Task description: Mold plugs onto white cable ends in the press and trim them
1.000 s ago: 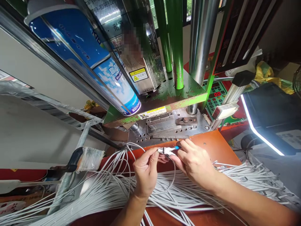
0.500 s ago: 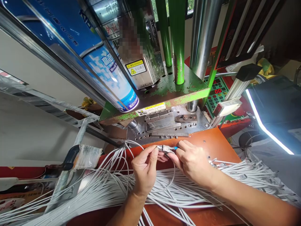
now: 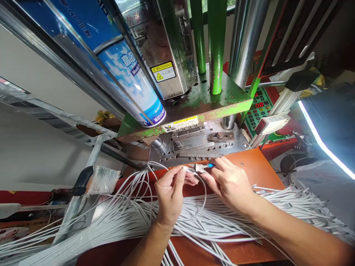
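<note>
My left hand (image 3: 172, 188) pinches the end of a white cable (image 3: 205, 195) between thumb and forefinger, its other fingers curled behind. Just right of it, my right hand (image 3: 231, 181) is closed on a small pair of pliers (image 3: 202, 168) with a blue handle. The plier head is beside the cable end; whether they touch is too small to tell. Both hands are over the orange table (image 3: 257, 168), in front of a metal mould (image 3: 191, 139) on the press's steel plate (image 3: 166, 151).
A thick bundle of white cables (image 3: 124, 221) runs across the table below my hands. Above the mould are a green press plate (image 3: 194, 107) and a blue spray can (image 3: 144, 99). A control panel (image 3: 259, 107) and a bright lamp (image 3: 321, 136) stand at the right.
The pliers have moved slightly away from the cable end, so more of their blue handle shows. My right hand has shifted a little right, and the whole view has shifted slightly.
</note>
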`<action>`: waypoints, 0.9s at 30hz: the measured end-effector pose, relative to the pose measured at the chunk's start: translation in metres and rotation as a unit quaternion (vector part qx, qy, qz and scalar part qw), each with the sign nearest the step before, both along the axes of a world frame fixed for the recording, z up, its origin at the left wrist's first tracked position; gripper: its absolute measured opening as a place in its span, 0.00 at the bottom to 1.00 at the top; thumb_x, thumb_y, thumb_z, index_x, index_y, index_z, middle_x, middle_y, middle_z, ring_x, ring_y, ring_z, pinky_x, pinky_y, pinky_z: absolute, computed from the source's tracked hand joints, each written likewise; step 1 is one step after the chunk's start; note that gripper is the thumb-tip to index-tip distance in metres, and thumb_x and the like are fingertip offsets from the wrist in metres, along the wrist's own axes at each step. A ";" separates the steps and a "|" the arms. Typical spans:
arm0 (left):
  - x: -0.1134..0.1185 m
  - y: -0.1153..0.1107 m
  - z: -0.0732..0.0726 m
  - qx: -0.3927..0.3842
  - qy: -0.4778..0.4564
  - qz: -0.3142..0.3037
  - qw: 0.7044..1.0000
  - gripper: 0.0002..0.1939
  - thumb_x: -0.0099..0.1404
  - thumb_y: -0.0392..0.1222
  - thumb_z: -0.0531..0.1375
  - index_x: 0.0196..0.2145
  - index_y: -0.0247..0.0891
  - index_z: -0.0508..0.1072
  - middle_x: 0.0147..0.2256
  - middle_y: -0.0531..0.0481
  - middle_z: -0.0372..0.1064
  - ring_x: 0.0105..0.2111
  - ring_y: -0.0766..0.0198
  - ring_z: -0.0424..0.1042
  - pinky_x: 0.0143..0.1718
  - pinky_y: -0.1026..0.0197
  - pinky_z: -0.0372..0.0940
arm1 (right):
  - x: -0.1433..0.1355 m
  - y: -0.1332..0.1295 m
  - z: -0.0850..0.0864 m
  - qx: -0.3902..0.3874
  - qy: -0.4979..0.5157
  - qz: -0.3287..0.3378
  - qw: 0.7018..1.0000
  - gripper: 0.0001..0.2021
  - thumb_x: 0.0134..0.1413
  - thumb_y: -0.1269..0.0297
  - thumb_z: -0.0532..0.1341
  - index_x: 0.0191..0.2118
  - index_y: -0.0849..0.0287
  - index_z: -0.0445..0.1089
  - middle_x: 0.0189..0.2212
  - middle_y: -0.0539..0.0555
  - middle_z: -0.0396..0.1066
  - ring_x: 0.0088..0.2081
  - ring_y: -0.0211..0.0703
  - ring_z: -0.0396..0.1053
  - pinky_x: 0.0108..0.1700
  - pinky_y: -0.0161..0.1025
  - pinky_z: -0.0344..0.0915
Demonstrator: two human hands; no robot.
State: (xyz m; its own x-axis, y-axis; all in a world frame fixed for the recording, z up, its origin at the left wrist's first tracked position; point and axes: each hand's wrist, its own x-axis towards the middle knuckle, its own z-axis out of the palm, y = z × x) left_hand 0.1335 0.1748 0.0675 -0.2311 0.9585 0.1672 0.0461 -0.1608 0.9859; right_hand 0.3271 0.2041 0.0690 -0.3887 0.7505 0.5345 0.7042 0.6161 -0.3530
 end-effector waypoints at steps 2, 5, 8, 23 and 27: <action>0.000 0.000 0.000 0.010 0.012 0.007 1.000 0.11 0.74 0.46 0.63 0.43 0.36 0.80 0.32 0.48 0.81 0.29 0.60 0.81 0.35 0.58 0.78 | -0.002 0.000 0.001 0.002 -0.020 0.004 1.000 0.25 0.78 0.55 0.51 0.27 0.58 0.70 0.32 0.57 0.68 0.36 0.46 0.63 0.34 0.41 0.55; -0.001 0.000 -0.001 0.024 0.032 0.018 0.999 0.10 0.74 0.46 0.62 0.43 0.37 0.80 0.31 0.48 0.81 0.29 0.60 0.81 0.35 0.59 0.77 | -0.005 -0.001 0.001 0.009 -0.037 0.005 0.999 0.26 0.78 0.55 0.52 0.26 0.58 0.70 0.32 0.58 0.69 0.37 0.48 0.62 0.35 0.42 0.56; -0.002 0.000 -0.002 0.030 0.038 0.016 0.999 0.10 0.74 0.46 0.62 0.43 0.37 0.80 0.31 0.48 0.81 0.29 0.61 0.80 0.34 0.59 0.77 | -0.006 -0.001 0.001 0.011 -0.043 0.003 0.999 0.26 0.77 0.55 0.52 0.26 0.58 0.70 0.33 0.59 0.69 0.37 0.48 0.62 0.36 0.43 0.57; -0.004 0.004 -0.007 0.032 0.027 0.000 0.999 0.09 0.74 0.44 0.62 0.42 0.38 0.80 0.31 0.49 0.80 0.28 0.63 0.79 0.34 0.62 0.76 | -0.003 0.000 -0.001 0.007 -0.023 0.022 0.999 0.29 0.79 0.55 0.49 0.24 0.59 0.70 0.24 0.53 0.65 0.26 0.40 0.60 0.28 0.41 0.44; -0.004 0.004 -0.009 0.022 -0.012 -0.006 1.000 0.10 0.73 0.45 0.63 0.44 0.37 0.80 0.28 0.50 0.78 0.26 0.62 0.79 0.31 0.61 0.76 | -0.002 -0.003 -0.002 -0.046 -0.020 0.036 0.998 0.31 0.80 0.54 0.47 0.25 0.60 0.71 0.24 0.52 0.68 0.23 0.37 0.60 0.28 0.41 0.43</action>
State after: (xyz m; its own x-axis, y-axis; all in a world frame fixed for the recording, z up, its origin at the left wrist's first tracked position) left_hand 0.1298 0.1787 0.0581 -0.2245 0.9529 0.2038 0.0205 -0.2044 0.9787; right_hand 0.3251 0.2013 0.0671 -0.4621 0.7650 0.4485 0.6740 0.6317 -0.3831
